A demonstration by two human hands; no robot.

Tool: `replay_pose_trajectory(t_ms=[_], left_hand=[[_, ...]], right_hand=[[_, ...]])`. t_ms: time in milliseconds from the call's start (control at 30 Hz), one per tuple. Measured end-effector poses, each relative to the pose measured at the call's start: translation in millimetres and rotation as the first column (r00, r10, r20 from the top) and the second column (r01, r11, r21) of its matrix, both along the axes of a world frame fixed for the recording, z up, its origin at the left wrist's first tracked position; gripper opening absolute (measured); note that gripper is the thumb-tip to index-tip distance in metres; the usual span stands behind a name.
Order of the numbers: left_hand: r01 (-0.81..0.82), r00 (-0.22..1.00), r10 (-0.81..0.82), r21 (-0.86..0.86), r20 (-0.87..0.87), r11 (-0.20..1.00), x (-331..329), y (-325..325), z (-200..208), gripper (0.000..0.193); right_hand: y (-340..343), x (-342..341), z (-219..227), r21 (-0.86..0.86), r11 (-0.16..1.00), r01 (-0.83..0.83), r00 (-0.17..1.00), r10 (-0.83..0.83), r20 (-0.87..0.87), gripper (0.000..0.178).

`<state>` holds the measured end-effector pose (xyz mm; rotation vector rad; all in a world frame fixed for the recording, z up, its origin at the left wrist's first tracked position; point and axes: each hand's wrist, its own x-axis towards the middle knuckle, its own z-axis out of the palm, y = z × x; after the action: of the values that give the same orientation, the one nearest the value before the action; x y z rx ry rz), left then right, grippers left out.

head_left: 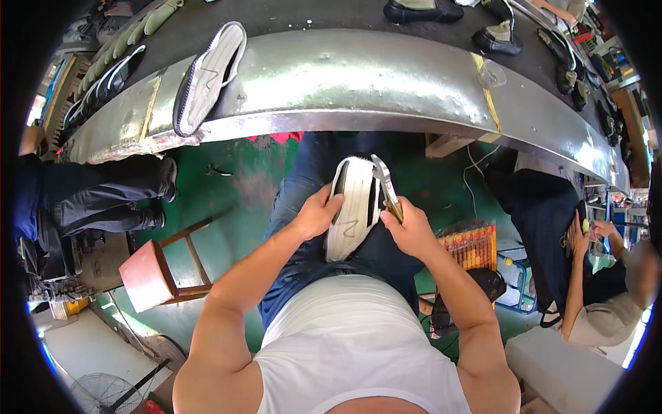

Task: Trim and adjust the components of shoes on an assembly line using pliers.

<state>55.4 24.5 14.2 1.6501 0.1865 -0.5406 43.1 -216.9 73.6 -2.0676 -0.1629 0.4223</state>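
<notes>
Over my lap, a shoe upper (350,219) sits sole side up, its pale insole marked with a dark zigzag line. My left hand (318,212) grips its left edge, thumb on the underside and fingers wrapped round the side. In my right hand (412,229) are pliers (385,181) with a curved metal head and a brass-coloured handle. Their jaws meet the shoe's upper right edge near the toe; whether they bite the material I cannot tell. A similar shoe (210,79) with a pale underside lies tilted on the bench ahead.
A metal-edged bench (331,83) curves across the front, with dark shoes (498,38) at right and more at left. A wooden stool (148,276) stands left, near another person's legs (110,190). At right, a co-worker (607,303) sits close by; an orange-lit heater-like grille (469,245) is near my right arm.
</notes>
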Motion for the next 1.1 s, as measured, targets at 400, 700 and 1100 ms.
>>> replay_pose_trajectory(t_ms=[400, 700, 1100], left_hand=[[0.117, 0.957, -0.22, -0.445, -0.188, 0.888, -26, 24, -2, 0.105], [0.167, 0.984, -0.18, -0.35, -0.005, 0.922, -72, 16, -17, 0.108], [-0.42, 0.908, 0.413, -0.14, -0.074, 0.897, -66, -19, -78, 0.062]], right_hand=[[-23, -22, 6, -0.448, 0.769, -0.457, 0.888, 0.422, -0.18, 0.033], [-1, -16, 28, -0.632, 0.61, -0.478, 0.691, 0.705, 0.158, 0.054], [5, -36, -7, -0.48, 0.725, -0.494, 0.766, 0.624, 0.154, 0.022]])
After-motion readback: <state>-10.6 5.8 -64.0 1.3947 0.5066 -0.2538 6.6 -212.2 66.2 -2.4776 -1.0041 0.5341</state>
